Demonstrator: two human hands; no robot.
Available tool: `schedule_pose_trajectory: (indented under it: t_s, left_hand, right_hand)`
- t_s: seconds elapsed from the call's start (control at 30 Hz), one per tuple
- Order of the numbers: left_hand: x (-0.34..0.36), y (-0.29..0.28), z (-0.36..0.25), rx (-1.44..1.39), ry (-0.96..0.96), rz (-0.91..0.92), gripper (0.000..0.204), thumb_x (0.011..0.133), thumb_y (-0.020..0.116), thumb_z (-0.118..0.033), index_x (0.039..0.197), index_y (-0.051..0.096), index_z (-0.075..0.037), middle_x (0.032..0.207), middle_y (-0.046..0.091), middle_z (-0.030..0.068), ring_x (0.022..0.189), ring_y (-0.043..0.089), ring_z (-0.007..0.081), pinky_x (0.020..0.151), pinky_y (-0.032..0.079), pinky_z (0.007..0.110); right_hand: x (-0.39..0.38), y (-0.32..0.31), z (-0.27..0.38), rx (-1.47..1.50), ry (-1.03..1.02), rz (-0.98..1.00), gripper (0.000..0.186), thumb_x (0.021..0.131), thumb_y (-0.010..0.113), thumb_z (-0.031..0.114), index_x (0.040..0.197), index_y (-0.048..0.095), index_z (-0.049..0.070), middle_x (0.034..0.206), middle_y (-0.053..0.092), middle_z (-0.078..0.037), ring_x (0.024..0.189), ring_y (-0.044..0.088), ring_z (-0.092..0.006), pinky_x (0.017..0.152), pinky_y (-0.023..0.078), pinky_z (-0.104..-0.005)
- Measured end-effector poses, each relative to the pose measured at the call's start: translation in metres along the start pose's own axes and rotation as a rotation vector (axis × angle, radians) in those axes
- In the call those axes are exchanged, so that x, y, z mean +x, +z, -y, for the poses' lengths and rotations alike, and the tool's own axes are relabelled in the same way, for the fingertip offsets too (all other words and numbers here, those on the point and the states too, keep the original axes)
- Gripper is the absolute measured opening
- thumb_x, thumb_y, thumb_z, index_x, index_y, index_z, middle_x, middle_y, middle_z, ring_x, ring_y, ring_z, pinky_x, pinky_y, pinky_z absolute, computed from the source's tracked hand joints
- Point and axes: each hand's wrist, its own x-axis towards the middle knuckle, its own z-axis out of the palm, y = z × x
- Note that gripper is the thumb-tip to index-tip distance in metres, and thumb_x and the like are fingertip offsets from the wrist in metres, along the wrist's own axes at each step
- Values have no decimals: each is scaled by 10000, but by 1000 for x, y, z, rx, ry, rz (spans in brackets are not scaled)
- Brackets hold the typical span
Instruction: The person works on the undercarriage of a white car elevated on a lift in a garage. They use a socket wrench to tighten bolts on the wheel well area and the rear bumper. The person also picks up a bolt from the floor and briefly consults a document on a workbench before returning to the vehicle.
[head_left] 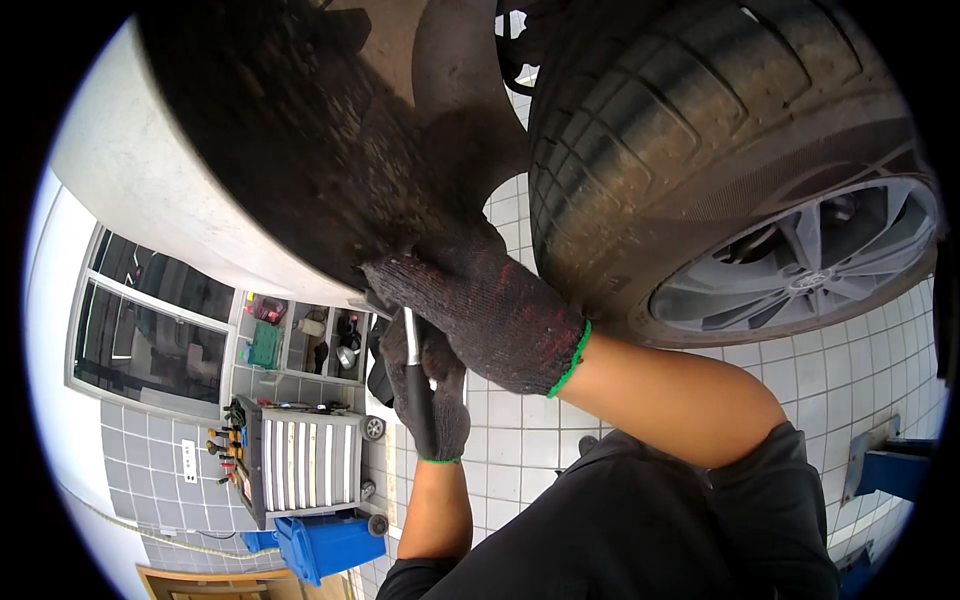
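Observation:
Above me are a white body panel and the dirty dark liner inside it. My left hand, in a dark knit glove with green cuff, is closed on a tool with a black handle and silver shaft, whose upper end meets the panel's lower edge. My right hand, gloved alike, lies over that edge just above the tool, fingers bent; what they grip is hidden. Beside it on the right is a tire on a grey spoked alloy wheel.
A tool cart and blue bins stand at lower left, below shelves and a window. A blue metal lift part is at right, on the tiled floor.

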Motion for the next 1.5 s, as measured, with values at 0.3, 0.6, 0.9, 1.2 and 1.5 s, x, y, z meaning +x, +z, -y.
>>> schedule_pose_trajectory:
  t_s: [0.3,0.6,0.9,1.2,1.5]
  left_hand:
    - [4,-7,-2,97,41,12,507,981,692,-277,1368,529,7,1359,604,120,1243,593,232,1081,489,404]
    - [8,-10,1,419,20,73,561,912,776,-98,1415,547,5,1415,598,130,1288,579,264,1111,458,397]
    - [2,-4,0,259,-34,67,568,946,702,-66,1472,497,-6,1355,615,133,1181,605,212,1038,487,372]
    - [8,-32,21,177,-45,22,603,920,712,-23,1478,486,10,1384,610,138,1154,617,202,1038,493,375]
    - [2,-39,16,191,-40,9,598,922,701,2,1484,496,-3,1343,631,143,1119,637,206,990,522,356]
  right_hand:
    - [-2,7,29,681,528,164,312,1022,675,311,1149,604,35,1027,704,-149,849,734,-255,703,618,-368]
    - [5,5,25,-109,243,189,335,1074,577,240,1339,582,35,1154,701,-184,923,741,-241,735,630,-365]
    - [10,-5,24,-1354,-523,150,340,1037,628,301,1039,653,-38,810,700,-173,665,725,-264,557,572,-378]
    - [15,5,53,-241,358,204,462,1074,566,411,1054,625,-47,831,730,-163,721,750,-221,617,594,-359]
    - [12,0,31,-1284,-364,-22,332,976,660,374,1034,670,47,873,700,-171,807,728,-318,660,568,-470]
